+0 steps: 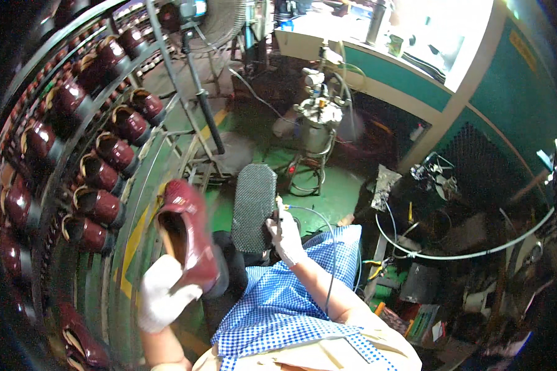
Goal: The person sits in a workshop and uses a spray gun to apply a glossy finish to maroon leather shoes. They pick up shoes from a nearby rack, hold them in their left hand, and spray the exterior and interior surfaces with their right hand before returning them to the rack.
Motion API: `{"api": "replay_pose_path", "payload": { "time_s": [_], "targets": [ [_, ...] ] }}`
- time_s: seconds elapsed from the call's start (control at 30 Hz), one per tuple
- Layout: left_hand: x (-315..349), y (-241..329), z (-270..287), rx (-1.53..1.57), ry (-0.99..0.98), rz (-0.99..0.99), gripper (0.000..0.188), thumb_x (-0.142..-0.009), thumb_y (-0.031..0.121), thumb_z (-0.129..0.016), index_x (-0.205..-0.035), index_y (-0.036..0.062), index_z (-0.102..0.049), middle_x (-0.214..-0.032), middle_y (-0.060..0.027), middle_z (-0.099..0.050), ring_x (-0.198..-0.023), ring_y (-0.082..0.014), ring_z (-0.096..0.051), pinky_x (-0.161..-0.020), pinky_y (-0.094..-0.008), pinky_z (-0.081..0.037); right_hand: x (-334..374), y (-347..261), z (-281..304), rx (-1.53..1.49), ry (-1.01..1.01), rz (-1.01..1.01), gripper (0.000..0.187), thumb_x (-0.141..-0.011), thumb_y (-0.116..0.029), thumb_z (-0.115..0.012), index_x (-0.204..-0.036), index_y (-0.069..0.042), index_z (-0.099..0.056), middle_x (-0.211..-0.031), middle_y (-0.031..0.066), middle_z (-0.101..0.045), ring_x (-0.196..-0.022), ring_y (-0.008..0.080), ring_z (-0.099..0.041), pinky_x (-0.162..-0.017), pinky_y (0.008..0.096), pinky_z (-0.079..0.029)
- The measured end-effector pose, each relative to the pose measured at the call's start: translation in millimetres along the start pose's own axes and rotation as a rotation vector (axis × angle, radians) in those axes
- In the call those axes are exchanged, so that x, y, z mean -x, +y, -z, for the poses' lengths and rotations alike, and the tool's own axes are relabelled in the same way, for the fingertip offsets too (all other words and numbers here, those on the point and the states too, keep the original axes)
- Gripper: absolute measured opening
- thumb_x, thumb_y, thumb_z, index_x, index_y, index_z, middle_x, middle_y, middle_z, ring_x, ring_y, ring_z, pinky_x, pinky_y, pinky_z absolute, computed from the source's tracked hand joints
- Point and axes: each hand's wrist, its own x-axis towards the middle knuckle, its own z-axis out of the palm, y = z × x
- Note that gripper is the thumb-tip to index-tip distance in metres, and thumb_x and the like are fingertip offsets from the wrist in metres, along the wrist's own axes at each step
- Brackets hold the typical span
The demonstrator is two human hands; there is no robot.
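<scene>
My left hand (162,295), in a white glove, grips a glossy dark red leather shoe (198,247) by its heel end, its opening turned toward me. The shoe is slightly blurred and held up left of my lap. In my right hand (284,236), also gloved in white, is a small spray gun (280,210) with a thin light hose (319,216) running from it. Just left of that hand is a grey, oblong board (254,207) with a mesh-like surface; what holds it up is hidden. My fingers partly cover the spray gun.
At the left, a metal rack (86,127) carries several rows of similar red shoes. A metal pressure pot (317,120) with hoses stands ahead, before a green-sided booth (390,74). A pale hose (476,253) loops at the right above pliers (377,269) and clutter. A stand fan (220,25) is far left.
</scene>
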Motion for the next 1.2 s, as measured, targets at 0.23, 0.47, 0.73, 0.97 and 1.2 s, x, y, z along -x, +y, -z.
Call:
{"api": "replay_pose_path", "payload": {
  "time_s": [0.23, 0.47, 0.73, 0.97, 1.2],
  "targets": [
    [-100, -58, -104, -0.062, -0.093, -0.479, 0.026, -0.076, 0.013, -0.089, -0.087, 0.0038, -0.067, -0.084, -0.0128, -0.062, -0.077, -0.0333, -0.062, -0.072, -0.0418, -0.052, -1, 19, -12, 0.118, 0.087, 0.226, 0.05, -0.099, -0.013, -0.066, -0.143, 0.003, -0.049, -0.119, 0.0295, -0.061, -0.109, 0.0466, -0.063, -0.092, 0.0474, -0.052],
    [-106, -47, -98, -0.142, -0.223, -0.491, 0.031, -0.072, 0.016, -0.091, -0.087, 0.0059, -0.066, -0.082, -0.012, -0.06, -0.076, -0.0343, -0.059, -0.068, -0.0438, -0.05, -1, 18, -5, 0.043, 0.053, 0.226, 0.041, -0.099, -0.017, -0.069, -0.131, 0.003, -0.054, -0.114, 0.0274, -0.062, -0.105, 0.0475, -0.062, -0.093, 0.0472, -0.051],
    [-98, -32, -98, -0.202, -0.284, -0.423, 0.036, -0.071, 0.017, -0.092, -0.096, 0.0058, -0.069, -0.084, -0.0119, -0.063, -0.079, -0.0346, -0.062, -0.072, -0.0445, -0.053, -5, 46, 20, 0.323, 0.116, 0.409, 0.03, -0.093, -0.021, -0.072, -0.114, -0.001, -0.064, -0.102, 0.0188, -0.064, -0.097, 0.0391, -0.062, -0.089, 0.0471, -0.051],
    [-62, -33, -111, -0.351, -0.088, -0.306, 0.055, -0.069, 0.008, -0.093, -0.119, 0.0166, -0.073, -0.117, -0.0105, -0.063, -0.106, -0.032, -0.064, -0.084, -0.0426, -0.055, -11, 68, 24, 0.687, -0.088, 0.176, 0.029, -0.094, -0.034, -0.07, -0.1, -0.006, -0.072, -0.089, 0.0164, -0.066, -0.087, 0.0354, -0.066, -0.084, 0.0459, -0.054],
    [-52, -44, -111, -0.333, -0.036, -0.407, 0.05, -0.068, -0.009, -0.089, -0.11, 0.0175, -0.081, -0.111, -0.0056, -0.063, -0.096, -0.0246, -0.066, -0.08, -0.0358, -0.057, 19, 60, 30, 0.403, -0.035, 0.383, 0.025, -0.095, -0.031, -0.074, -0.104, -0.008, -0.07, -0.087, 0.0131, -0.063, -0.078, 0.0331, -0.066, -0.067, 0.0431, -0.054]
  ]
}}
